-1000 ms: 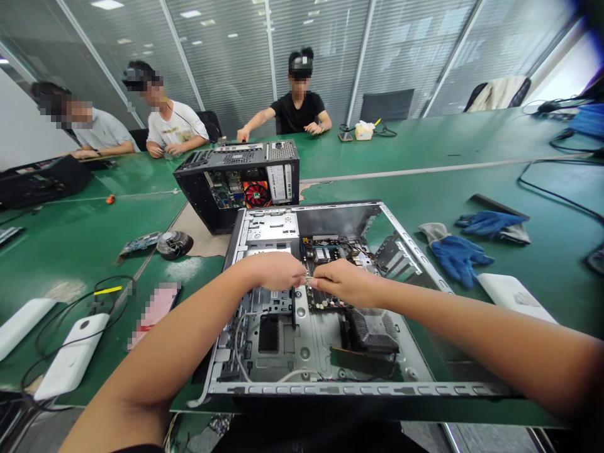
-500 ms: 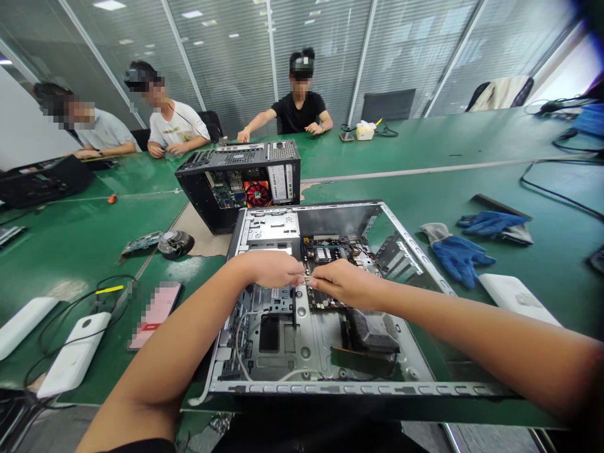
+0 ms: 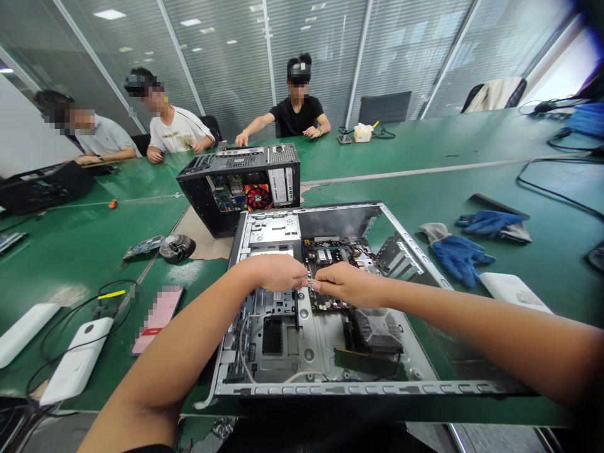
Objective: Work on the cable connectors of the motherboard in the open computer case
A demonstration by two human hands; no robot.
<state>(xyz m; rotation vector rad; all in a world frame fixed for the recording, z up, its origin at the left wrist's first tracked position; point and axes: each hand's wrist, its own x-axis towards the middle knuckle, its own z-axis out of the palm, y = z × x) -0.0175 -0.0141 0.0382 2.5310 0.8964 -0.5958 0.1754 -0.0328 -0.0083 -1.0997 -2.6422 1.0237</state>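
My left hand (image 3: 283,274) and my right hand (image 3: 343,283) meet above the middle of an open computer case (image 3: 321,389) that lies on its side. Both are closed, fingertips pinched on a short stretch of thin pale cable (image 3: 311,281) between them. Their fingers hide most of it. Beneath my right hand is the motherboard (image 3: 325,304); under my left is the metal drive cage (image 3: 282,303). A finned heatsink (image 3: 377,330) and a green memory stick (image 3: 363,363) lie on the case floor nearer me. A grey cable (image 3: 243,346) loops at the left.
Behind stands a second, upright computer case (image 3: 201,195) with a red fan. Blue gloves (image 3: 460,257) and a white power bank (image 3: 514,290) are on the right. A pink box (image 3: 158,318) and a white device (image 3: 78,358) lie left. Three people sit across the green table (image 3: 377,165).
My hands keep their pinch on the cable with hardly any movement. The view has shifted slightly. Across the table, the person in white has moved an arm.
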